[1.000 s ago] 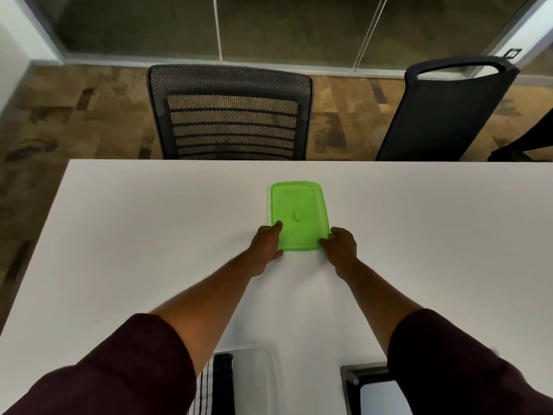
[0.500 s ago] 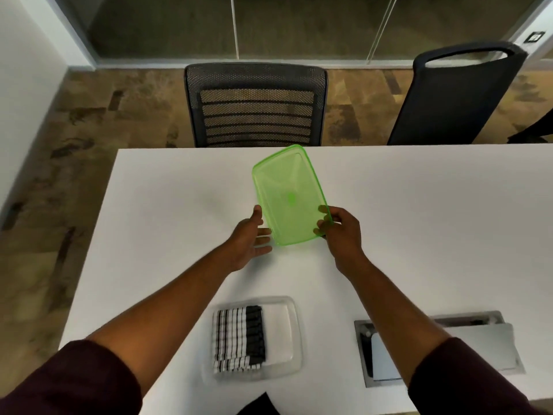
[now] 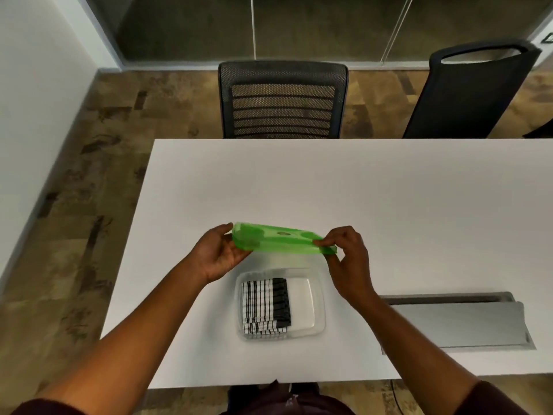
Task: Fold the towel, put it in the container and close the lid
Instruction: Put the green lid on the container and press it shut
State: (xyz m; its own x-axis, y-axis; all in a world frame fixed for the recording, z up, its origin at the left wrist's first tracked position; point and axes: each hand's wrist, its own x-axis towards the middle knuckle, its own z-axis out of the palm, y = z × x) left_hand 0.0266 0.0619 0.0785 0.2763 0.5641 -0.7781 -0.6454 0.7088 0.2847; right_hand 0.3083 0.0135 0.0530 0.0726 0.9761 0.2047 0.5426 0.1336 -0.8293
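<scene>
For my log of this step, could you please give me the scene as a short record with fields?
lid: green lid, held above the table, beyond the container
left hand: left hand grips the lid's left end
right hand: right hand pinches the lid's right end
container: clear container, open, on the white table
towel: striped towel, folded, inside the container

We are looking down at a white table (image 3: 374,190) whose top carries a clear plastic container (image 3: 319,298) near its front edge. Well to the right of that container we see a grey metal cable hatch (image 3: 457,322) set into the tabletop, with its flap tilted up.
</scene>
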